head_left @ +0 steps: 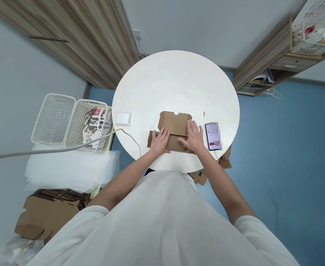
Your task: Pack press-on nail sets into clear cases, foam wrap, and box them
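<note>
Pressing a partly folded cardboard box (175, 123) onto the round counter (176, 75), just off centre toward six o'clock, apparently to hold its folds down. Left hand (159, 142) at the box's eight o'clock, right hand (195, 139) between three and four; fingers spread wide on both, no closed grip visible. Probably set aside for working room: one phone (211, 133) toward four o'clock, one white block (123, 118) toward nine. Under the two hands, just one box.
</note>
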`<control>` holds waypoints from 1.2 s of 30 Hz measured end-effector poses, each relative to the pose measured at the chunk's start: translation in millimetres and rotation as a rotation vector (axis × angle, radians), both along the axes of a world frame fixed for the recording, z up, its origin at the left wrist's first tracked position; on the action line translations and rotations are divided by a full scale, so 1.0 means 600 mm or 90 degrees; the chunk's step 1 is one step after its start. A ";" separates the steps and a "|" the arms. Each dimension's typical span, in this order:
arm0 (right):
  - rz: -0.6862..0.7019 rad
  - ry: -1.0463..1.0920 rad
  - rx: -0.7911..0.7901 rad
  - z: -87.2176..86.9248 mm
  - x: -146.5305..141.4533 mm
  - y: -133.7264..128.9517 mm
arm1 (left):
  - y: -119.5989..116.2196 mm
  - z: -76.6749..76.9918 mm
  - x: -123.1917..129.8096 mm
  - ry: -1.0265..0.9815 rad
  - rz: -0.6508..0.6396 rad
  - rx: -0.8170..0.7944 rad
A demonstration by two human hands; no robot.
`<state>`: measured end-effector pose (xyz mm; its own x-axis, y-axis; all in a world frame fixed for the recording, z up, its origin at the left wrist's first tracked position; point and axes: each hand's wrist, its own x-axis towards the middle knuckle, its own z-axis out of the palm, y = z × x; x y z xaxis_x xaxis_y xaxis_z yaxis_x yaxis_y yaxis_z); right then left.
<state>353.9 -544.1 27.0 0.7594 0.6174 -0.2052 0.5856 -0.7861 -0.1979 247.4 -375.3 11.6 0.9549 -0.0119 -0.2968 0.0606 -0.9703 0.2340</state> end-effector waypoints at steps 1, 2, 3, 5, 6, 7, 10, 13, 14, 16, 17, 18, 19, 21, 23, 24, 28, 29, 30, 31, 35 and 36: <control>0.073 0.017 -0.001 -0.002 -0.011 -0.003 | 0.000 0.001 0.001 0.001 0.000 -0.003; 0.129 0.037 -0.010 -0.005 -0.021 -0.005 | 0.000 0.001 0.002 0.002 -0.001 -0.004; 0.160 0.052 -0.024 -0.011 -0.031 -0.006 | -0.001 0.002 0.003 0.004 -0.001 -0.005; 0.173 0.066 -0.056 -0.024 -0.046 -0.003 | 0.000 0.004 0.004 0.003 -0.005 -0.007; 0.167 0.066 -0.068 -0.031 -0.051 0.000 | 0.002 0.005 0.002 0.000 -0.004 -0.006; 0.159 0.064 -0.077 -0.036 -0.055 0.003 | 0.005 0.005 -0.003 -0.004 0.004 -0.003; 0.142 0.061 -0.083 -0.047 -0.058 0.008 | 0.030 0.001 -0.034 -0.011 0.106 0.023; 0.132 0.069 -0.080 -0.050 -0.060 0.007 | 0.068 -0.013 -0.081 0.024 0.275 0.025; 0.127 0.071 -0.079 -0.051 -0.061 0.007 | 0.080 -0.019 -0.094 0.040 0.302 -0.003; 0.116 0.073 -0.077 -0.053 -0.064 0.006 | 0.098 -0.031 -0.110 0.045 0.320 -0.057; 0.111 0.074 -0.077 -0.054 -0.065 0.007 | 0.103 -0.036 -0.111 0.032 0.319 -0.078; 0.107 0.075 -0.077 -0.055 -0.067 0.008 | 0.105 -0.041 -0.109 0.017 0.318 -0.100; 0.105 0.076 -0.076 -0.056 -0.069 0.009 | 0.104 -0.044 -0.103 0.000 0.317 -0.119; 0.103 0.079 -0.074 -0.057 -0.074 0.014 | 0.098 -0.048 -0.087 -0.027 0.323 -0.156; 0.100 0.080 -0.070 -0.058 -0.081 0.019 | 0.092 -0.048 -0.072 -0.039 0.337 -0.185; 0.096 0.080 -0.068 -0.059 -0.084 0.022 | 0.090 -0.047 -0.067 -0.043 0.348 -0.192; 0.076 0.080 -0.058 -0.062 -0.094 0.028 | 0.095 -0.038 -0.065 -0.079 0.331 -0.180; 0.073 0.080 -0.057 -0.063 -0.095 0.028 | 0.098 -0.035 -0.067 -0.080 0.300 -0.172; 0.070 0.081 -0.057 -0.063 -0.096 0.029 | 0.101 -0.033 -0.069 -0.074 0.266 -0.166; 0.067 0.081 -0.058 -0.063 -0.097 0.029 | 0.104 -0.031 -0.070 -0.061 0.239 -0.163; 0.061 0.080 -0.057 -0.063 -0.099 0.030 | 0.110 -0.028 -0.066 -0.037 0.254 -0.208; 0.059 0.079 -0.056 -0.063 -0.099 0.031 | 0.111 -0.028 -0.064 -0.035 0.276 -0.231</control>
